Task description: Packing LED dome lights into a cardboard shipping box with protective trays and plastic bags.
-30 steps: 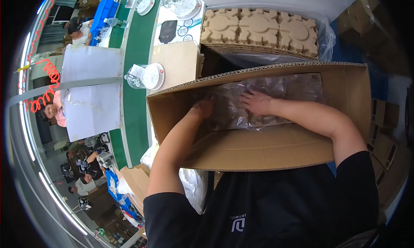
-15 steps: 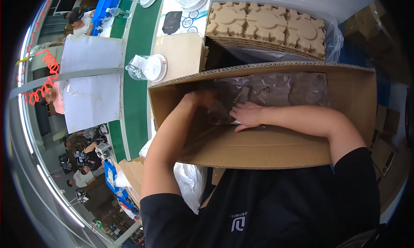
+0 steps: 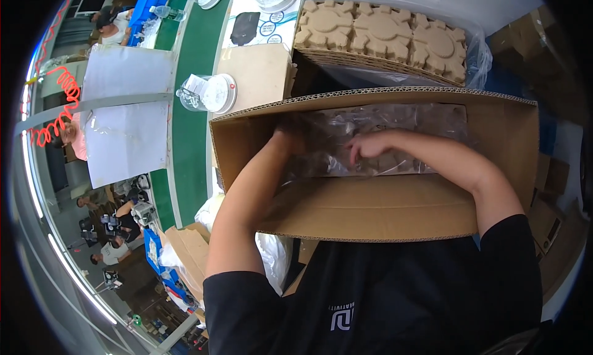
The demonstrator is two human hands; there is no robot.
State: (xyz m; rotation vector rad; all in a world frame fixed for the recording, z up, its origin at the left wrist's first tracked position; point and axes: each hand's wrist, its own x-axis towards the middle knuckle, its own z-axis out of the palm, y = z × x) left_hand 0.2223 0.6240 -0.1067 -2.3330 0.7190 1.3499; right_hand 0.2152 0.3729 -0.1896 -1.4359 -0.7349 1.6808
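Note:
An open cardboard box (image 3: 370, 207) stands in front of me with both my forearms reaching in. Inside lies a clear plastic bag (image 3: 426, 123) over a flat brown moulded-pulp tray (image 3: 450, 115). Down in the box's shaded left end is my left hand (image 3: 293, 139), against the plastic; its fingers are hidden in shadow. My right hand (image 3: 370, 146) is over the middle of the bag, fingers curled in and closed on a fold of the plastic.
Behind the box, a stack of moulded-pulp trays (image 3: 380, 31) sits in a plastic-lined container. To the left run a green conveyor belt (image 3: 190, 139) and a ledge bearing clear-domed white round devices (image 3: 217, 94). Cartons (image 3: 531, 52) are piled at right; people work at far left.
My right hand has lifted from lying flat on the plastic and curled its fingers, moving slightly up and right. My left hand stays in the left end. The plastic has shifted, baring more tray.

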